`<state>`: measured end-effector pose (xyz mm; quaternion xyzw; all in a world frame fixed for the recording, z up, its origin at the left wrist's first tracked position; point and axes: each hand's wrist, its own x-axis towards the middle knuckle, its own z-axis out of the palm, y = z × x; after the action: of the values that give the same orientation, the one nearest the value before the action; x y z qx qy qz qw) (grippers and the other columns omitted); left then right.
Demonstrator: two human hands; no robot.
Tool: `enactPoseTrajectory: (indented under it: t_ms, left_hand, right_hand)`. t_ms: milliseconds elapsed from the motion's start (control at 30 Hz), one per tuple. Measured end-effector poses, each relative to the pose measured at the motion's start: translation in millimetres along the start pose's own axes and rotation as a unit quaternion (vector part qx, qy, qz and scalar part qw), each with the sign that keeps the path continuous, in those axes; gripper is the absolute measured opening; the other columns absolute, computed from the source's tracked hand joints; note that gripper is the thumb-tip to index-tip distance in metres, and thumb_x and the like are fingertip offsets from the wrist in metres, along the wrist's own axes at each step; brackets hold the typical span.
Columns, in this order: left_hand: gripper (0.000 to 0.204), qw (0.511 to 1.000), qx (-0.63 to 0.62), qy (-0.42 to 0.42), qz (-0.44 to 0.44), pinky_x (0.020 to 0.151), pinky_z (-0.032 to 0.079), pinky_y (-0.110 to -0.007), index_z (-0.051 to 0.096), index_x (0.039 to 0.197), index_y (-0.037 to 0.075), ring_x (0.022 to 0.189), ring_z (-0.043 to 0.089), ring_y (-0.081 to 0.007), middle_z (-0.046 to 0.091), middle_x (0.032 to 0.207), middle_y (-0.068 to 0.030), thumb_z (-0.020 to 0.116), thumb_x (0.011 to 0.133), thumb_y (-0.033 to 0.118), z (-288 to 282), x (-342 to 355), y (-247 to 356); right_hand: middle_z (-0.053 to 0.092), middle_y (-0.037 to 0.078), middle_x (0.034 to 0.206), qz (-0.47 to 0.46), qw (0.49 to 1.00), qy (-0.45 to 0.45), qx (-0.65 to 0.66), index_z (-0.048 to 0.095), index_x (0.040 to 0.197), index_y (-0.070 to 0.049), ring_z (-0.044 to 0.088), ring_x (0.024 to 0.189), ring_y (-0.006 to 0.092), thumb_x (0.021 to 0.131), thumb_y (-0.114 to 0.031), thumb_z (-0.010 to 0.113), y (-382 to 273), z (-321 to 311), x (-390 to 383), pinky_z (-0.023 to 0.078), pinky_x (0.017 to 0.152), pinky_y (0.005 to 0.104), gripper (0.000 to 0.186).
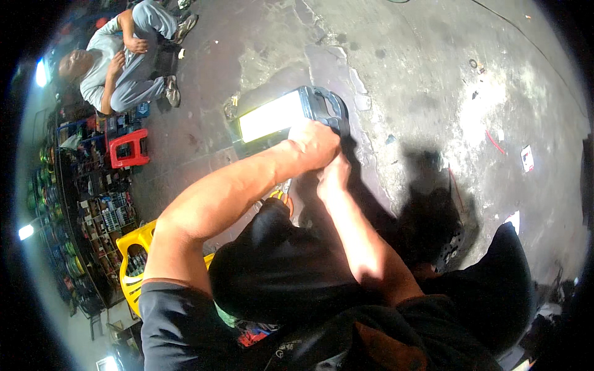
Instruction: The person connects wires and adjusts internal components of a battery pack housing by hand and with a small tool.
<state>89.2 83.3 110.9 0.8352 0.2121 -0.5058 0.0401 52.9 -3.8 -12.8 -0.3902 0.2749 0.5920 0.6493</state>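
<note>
Our left hand (315, 145) and right hand (335, 175) meet with fingers curled in, and we cannot tell how tightly they close or on what. Just beyond on the floor (427, 86) sits the bright-panelled box (272, 115), its long axis running crosswise, our left hand nearer and overlapping its right end; toward the floor's left edge stands a red stool (140, 148).

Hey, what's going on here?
A person has their left hand at the near side of a dark, boxy device with a bright white panel, and their right hand just below, close against the left. What they grip is hidden. A tool with orange handles is by one knee; another person in light grey is off to the left.
</note>
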Motion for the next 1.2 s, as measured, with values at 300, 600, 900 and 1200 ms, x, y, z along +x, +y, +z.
enactPoseTrajectory:
  t_ms: [300, 600, 900, 1200]
  left_hand:
    - [0.027, 0.902, -0.411, 0.104, -0.074, 0.064, 0.053, -0.034, 0.071, 0.090, -0.001, 0.079, 0.071, -0.0277, 0.072, 0.086, -0.0161, 0.060, 0.082, 0.022, 44.9, 1.1, -35.0]
    - [0.026, 0.884, -0.457, 0.074, -0.072, 0.059, 0.052, -0.038, 0.070, 0.086, 0.000, 0.066, 0.069, -0.0238, 0.069, 0.076, -0.0157, 0.061, 0.083, 0.024, 66.6, 26.5, -37.3]
    - [0.025, 0.897, -0.415, 0.062, -0.138, 0.066, 0.055, -0.041, 0.071, 0.089, 0.003, 0.079, 0.071, -0.0290, 0.070, 0.081, -0.0187, 0.064, 0.081, 0.025, 28.4, -2.0, -13.1]
    - [0.025, 0.993, -0.025, 0.094, 0.062, 0.067, 0.055, -0.041, 0.072, 0.091, 0.006, 0.080, 0.072, -0.0278, 0.071, 0.079, -0.0142, 0.068, 0.076, 0.027, 22.6, 1.9, -11.5]
  right_hand:
    - [0.066, 0.006, 0.111, 0.218, 0.972, 0.032, 0.079, 0.062, 0.113, -0.009, 0.064, 0.099, 0.0225, 0.100, -0.029, 0.043, -19.5, 23.1, 20.3, 0.052, 0.089, 0.0401, 0.030]
    - [0.067, 0.002, 0.097, 0.237, 0.969, 0.073, 0.012, 0.064, 0.102, -0.015, 0.063, 0.088, 0.0201, 0.100, -0.030, 0.039, -28.7, 17.1, 23.4, 0.050, 0.081, 0.0370, 0.029]
    - [0.068, 0.011, 0.106, 0.220, 0.969, -0.041, 0.107, 0.062, 0.111, -0.009, 0.066, 0.092, 0.0273, 0.098, -0.028, 0.039, -25.5, 13.8, 34.3, 0.054, 0.082, 0.0439, 0.032]
    - [0.069, 0.008, 0.104, 0.201, 0.976, -0.047, 0.073, 0.064, 0.108, -0.012, 0.066, 0.094, 0.0253, 0.095, -0.030, 0.045, -28.8, 7.7, 28.7, 0.053, 0.080, 0.0454, 0.030]
